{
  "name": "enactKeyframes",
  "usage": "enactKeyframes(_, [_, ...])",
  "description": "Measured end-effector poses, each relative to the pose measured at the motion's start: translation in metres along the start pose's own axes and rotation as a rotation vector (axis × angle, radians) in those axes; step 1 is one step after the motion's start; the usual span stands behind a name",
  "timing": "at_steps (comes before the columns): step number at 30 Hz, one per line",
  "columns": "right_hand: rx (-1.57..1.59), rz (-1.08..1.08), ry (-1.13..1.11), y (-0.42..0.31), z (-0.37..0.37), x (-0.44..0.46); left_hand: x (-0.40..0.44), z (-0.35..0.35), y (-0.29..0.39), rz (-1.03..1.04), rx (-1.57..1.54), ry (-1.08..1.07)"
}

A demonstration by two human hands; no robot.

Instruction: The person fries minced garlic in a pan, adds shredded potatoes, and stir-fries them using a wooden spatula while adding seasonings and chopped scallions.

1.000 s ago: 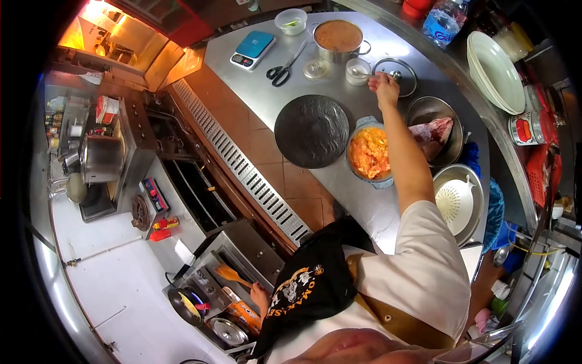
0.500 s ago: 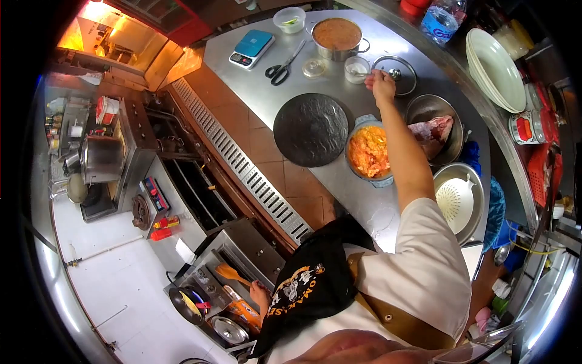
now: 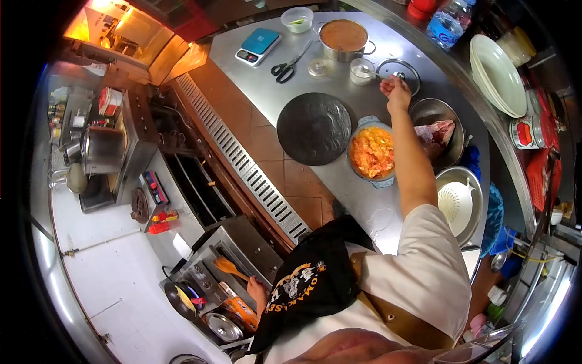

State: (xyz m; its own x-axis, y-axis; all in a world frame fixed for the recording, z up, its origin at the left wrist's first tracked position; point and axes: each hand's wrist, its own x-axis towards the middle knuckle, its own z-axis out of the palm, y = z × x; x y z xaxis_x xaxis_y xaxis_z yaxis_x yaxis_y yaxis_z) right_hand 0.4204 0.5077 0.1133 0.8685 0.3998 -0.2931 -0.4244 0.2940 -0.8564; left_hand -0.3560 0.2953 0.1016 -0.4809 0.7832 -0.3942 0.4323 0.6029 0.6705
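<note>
My right hand [image 3: 396, 92] reaches over the steel table, fingers closed on the thin handle of what looks like a small spoon [image 3: 378, 74]. The spoon's other end is over a small clear tub [image 3: 362, 71] with white contents. Below my right forearm stands a blue-grey pot [image 3: 371, 151] of chopped orange-red food, probably tomato. A glass lid [image 3: 407, 71] lies just beyond my fingers. Down at the left, my left hand [image 3: 257, 292] is closed around the handle of a wooden spatula [image 3: 228, 267], near the stove; a frying pan [image 3: 182, 301] with yellow food sits beyond it.
On the table are a black round plate [image 3: 314, 128], scissors [image 3: 285, 71], a kitchen scale [image 3: 259, 43], a pot of brownish-orange liquid [image 3: 344, 35], a bowl of raw meat [image 3: 438, 136] and a white colander [image 3: 456, 203]. A floor drain grate [image 3: 242, 161] runs between table and stove.
My right hand has drawn slightly back and right from the small tub, with the spoon handle still in its fingers. My left hand keeps the spatula. The view has shifted a little.
</note>
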Motion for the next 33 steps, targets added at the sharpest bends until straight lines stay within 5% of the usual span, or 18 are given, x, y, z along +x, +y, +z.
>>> enactKeyframes(6, [-0.050, -0.128, -0.136, -0.040, 0.030, -0.038, 0.005, 0.006, -0.008, -0.147, -0.177, 0.017])
enactKeyframes(12, [-0.094, -0.140, -0.583, -0.053, 0.142, -0.143, -0.004, 0.012, -0.009, -0.216, -0.433, 0.037])
enactKeyframes(14, [-0.097, -0.131, -0.699, -0.040, 0.191, -0.196, -0.008, 0.007, -0.011, -0.196, -0.510, 0.067])
enactKeyframes(16, [-0.132, -0.082, -0.825, -0.011, 0.254, -0.283, 0.008, -0.004, -0.051, -0.004, -0.261, 0.149])
enactKeyframes(18, [-0.137, 0.027, -0.956, 0.037, 0.304, -0.351, 0.002, -0.044, -0.017, -0.197, -0.247, 0.165])
enactKeyframes(26, [0.243, 0.719, -1.604, 0.202, 0.432, -0.625, -0.032, -0.107, -0.096, -0.187, -0.653, 0.479])
enactKeyframes(33, [0.031, 0.915, -1.733, 0.266, 0.456, -0.859, -0.094, -0.142, -0.124, -0.364, -0.715, 0.941])
